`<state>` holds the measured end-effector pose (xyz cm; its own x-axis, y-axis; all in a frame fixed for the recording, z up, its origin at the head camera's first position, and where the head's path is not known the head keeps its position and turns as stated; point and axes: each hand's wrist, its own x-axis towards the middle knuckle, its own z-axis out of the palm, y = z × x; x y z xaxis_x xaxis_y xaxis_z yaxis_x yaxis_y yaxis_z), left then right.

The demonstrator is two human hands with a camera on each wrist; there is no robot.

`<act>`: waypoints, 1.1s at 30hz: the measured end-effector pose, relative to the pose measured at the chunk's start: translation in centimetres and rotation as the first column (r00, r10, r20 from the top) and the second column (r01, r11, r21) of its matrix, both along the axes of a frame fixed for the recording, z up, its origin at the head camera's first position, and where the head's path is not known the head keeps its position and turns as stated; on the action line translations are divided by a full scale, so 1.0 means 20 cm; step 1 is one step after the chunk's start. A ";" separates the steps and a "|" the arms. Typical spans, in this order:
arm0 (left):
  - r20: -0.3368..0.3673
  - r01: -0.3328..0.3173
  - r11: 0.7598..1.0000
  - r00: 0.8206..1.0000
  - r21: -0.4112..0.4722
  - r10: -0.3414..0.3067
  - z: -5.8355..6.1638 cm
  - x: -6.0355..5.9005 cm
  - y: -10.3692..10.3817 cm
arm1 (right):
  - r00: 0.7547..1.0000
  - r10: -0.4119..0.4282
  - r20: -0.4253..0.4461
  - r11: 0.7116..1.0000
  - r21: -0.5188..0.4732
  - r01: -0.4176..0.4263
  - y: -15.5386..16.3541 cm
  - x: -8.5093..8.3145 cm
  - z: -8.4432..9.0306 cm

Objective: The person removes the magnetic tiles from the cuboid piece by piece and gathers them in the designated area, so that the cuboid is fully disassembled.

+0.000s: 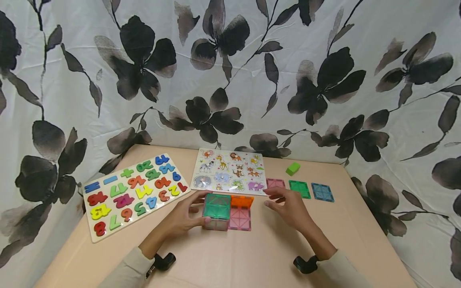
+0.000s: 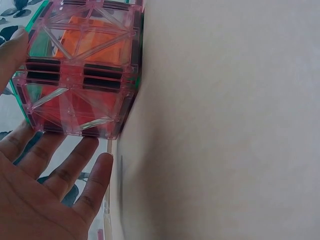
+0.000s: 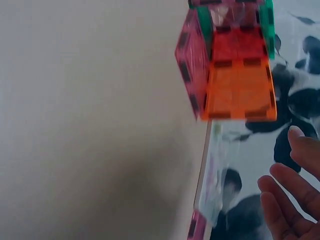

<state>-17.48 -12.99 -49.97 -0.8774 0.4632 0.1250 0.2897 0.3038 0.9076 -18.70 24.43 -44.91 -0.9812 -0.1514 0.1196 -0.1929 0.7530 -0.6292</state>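
Note:
My left hand (image 1: 183,214) grips the left side of a cube of see-through magnetic tiles (image 1: 217,212), with the thumb near its front edge. The cube's top is green, its front pinkish; in the left wrist view, pink tiles (image 2: 75,100) show with dark magnet strips. To its right, a pink tile (image 1: 240,220) lies flat on the table, and an orange tile (image 1: 242,201) stands at that tile's back edge. My right hand (image 1: 288,206) hovers right of these tiles, fingers loosely bent, holding nothing. The right wrist view shows it apart from the orange tile (image 3: 240,92).
A number puzzle board (image 1: 94,232) lies on the left, an animal puzzle board (image 1: 229,188) at the back middle. Pink (image 1: 275,183), green (image 1: 300,189) and blue (image 1: 322,192) tiles lie to the right, below a green block (image 1: 293,168). Floral cloth (image 1: 252,80) hangs behind.

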 end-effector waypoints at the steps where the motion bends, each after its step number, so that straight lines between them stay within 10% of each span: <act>1: 0.001 0.000 1.000 1.000 0.002 0.000 0.00 0.00 0.00 | 1.000 0.015 0.004 1.000 -0.002 -0.015 -0.03 0.00 0.00; 15: 0.028 -0.010 1.000 1.000 -0.001 0.010 0.00 0.01 0.00 | 0.986 0.131 -0.107 0.991 0.011 -0.131 -0.26 -0.02 -0.03; 33: -0.006 -0.014 1.000 1.000 -0.010 0.014 0.00 0.01 0.00 | 0.993 0.012 -0.118 1.000 0.007 -0.011 -0.26 0.01 -0.08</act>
